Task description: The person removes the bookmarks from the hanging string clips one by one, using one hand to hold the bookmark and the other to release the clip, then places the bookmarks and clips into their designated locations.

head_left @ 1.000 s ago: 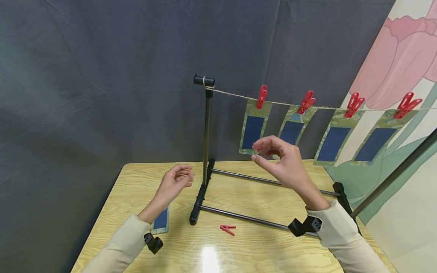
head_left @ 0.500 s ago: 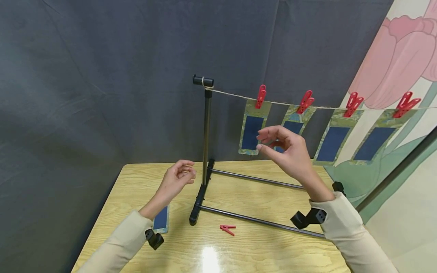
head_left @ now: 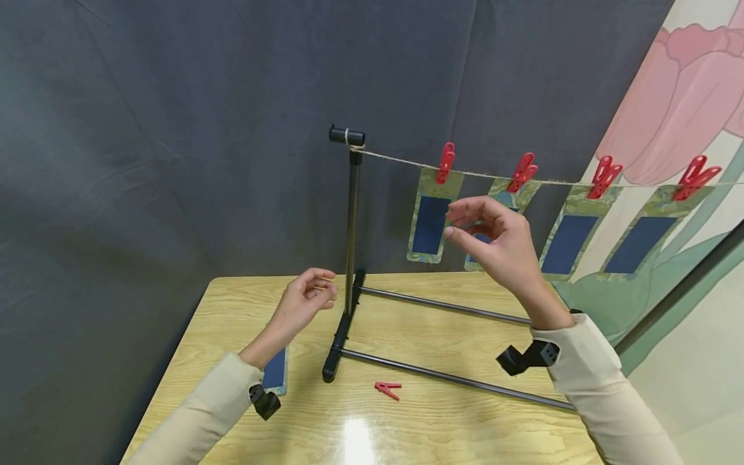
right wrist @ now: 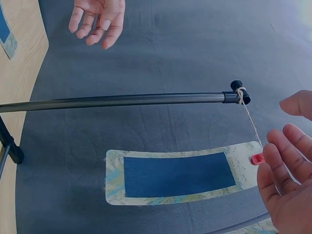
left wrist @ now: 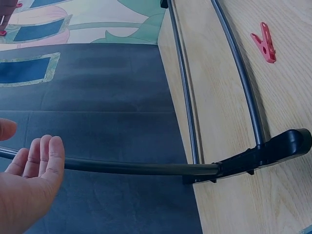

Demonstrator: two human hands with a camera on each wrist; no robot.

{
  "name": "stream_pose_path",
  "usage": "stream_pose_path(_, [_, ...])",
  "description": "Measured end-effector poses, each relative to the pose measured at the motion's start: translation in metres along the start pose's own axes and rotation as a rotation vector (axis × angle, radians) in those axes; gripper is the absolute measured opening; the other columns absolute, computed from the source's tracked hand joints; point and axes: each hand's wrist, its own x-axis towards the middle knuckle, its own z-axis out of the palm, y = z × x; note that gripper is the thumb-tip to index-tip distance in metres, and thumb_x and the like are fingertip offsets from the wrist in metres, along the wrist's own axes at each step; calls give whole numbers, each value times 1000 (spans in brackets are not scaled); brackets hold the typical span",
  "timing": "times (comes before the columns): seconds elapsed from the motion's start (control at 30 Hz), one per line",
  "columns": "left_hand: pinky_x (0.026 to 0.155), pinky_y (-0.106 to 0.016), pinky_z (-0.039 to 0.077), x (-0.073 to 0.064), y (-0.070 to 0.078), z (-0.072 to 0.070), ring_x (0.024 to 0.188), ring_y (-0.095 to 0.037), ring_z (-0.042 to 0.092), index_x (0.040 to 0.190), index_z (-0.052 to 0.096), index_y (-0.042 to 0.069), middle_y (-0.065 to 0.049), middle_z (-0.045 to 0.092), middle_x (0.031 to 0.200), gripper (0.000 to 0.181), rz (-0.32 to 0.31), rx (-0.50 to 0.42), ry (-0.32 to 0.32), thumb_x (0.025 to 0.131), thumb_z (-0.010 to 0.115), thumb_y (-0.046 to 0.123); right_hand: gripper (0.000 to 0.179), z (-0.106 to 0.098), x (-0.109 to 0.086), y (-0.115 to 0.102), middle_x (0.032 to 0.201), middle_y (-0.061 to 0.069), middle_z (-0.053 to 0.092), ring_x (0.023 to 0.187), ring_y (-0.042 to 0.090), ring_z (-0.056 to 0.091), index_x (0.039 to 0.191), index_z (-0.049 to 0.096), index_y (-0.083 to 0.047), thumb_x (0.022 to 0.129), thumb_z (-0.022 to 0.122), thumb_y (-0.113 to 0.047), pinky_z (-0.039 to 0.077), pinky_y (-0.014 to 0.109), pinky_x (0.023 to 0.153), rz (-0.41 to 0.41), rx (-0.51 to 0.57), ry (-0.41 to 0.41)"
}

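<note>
My right hand is raised before the hanging cards, thumb and fingers apart with nothing between them. In the head view it covers much of the second card. The leftmost card, blue with a green patterned border, hangs from the string by a red clothespin. In the right wrist view, my fingers overlap that clothespin. My left hand hovers left of the upright post, fingers loosely bent and holding nothing. A loose red clothespin lies on the table.
Several cards hang from the string, each with its own red clothespin; a rightward one is before the flowered wall. A blue card lies on the wooden table, partly behind my left forearm. The rack's lower bars cross the tabletop.
My right hand has risen and shifted a little right, away from the leftmost card's lower edge. My left hand has drifted slightly up and right. The cards and clothespins stay in place.
</note>
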Motion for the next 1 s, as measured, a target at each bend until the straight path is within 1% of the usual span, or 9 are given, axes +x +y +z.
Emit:
stream_pose_path(0.1, [81, -33, 57, 2, 1, 0, 92, -26, 64, 122, 56, 0, -21, 60, 107, 28, 18, -10, 3, 96, 61, 8, 27, -2, 3, 0, 97, 20, 65, 86, 12, 62, 109, 61, 13, 83, 67, 11, 52, 21, 73, 5, 4, 10])
stream_pose_path(0.17, [80, -34, 57, 2, 2, 0, 92, -29, 63, 122, 57, 0, -19, 60, 105, 27, 32, -17, 10, 95, 60, 7, 27, -3, 6, -2, 97, 23, 64, 85, 13, 62, 109, 60, 14, 83, 67, 12, 52, 21, 72, 2, 2, 16])
stream_pose_path(0.27, [81, -34, 57, 4, 3, 0, 94, -34, 62, 120, 57, 0, -18, 60, 104, 27, 46, -32, 15, 95, 60, 6, 27, -4, 9, -3, 95, 16, 65, 85, 13, 61, 109, 60, 14, 83, 67, 11, 52, 20, 72, -7, -4, 26])
stream_pose_path(0.37, [81, -35, 57, 6, 4, -1, 96, -37, 61, 119, 58, -1, -18, 60, 104, 26, 50, -41, 14, 95, 60, 6, 26, -5, 12, -3, 96, 14, 66, 85, 13, 61, 108, 61, 12, 83, 68, 10, 52, 20, 73, -11, -9, 36])
stream_pose_path(0.57, [81, -34, 57, 10, 11, -2, 92, -28, 64, 120, 57, -3, -22, 59, 106, 25, 68, -23, -7, 96, 60, 6, 30, -10, 17, 18, 99, 14, 66, 88, 14, 62, 111, 64, 6, 83, 71, 6, 52, 20, 74, -2, -22, 60])
stream_pose_path(0.73, [81, -34, 57, 14, 17, -2, 97, -32, 62, 121, 57, -2, -20, 60, 108, 27, 78, -7, -50, 97, 61, 10, 34, -14, 21, 31, 102, 15, 67, 90, 15, 62, 115, 64, 3, 82, 73, 3, 52, 21, 76, 11, -21, 75])
stream_pose_path(0.8, [82, -33, 57, 14, 19, -2, 98, -34, 62, 121, 57, -1, -19, 60, 109, 28, 74, -5, -63, 97, 61, 12, 34, -15, 23, 31, 102, 16, 67, 90, 15, 62, 115, 64, 3, 82, 73, 3, 52, 21, 76, 17, -24, 80])
stream_pose_path(0.87, [83, -34, 56, 15, 20, -2, 99, -34, 61, 122, 57, -2, -20, 60, 111, 29, 71, -10, -75, 97, 61, 13, 34, -15, 25, 28, 101, 15, 67, 90, 14, 62, 115, 64, 4, 83, 73, 3, 52, 21, 76, 22, -29, 84])
stream_pose_path(1.0, [84, -34, 56, 17, 22, -1, 100, -33, 61, 123, 56, -3, -21, 59, 112, 29, 57, -25, -84, 97, 60, 12, 30, -14, 26, 11, 97, 5, 68, 88, 13, 62, 113, 63, 9, 84, 70, 4, 51, 20, 75, 23, -44, 87])
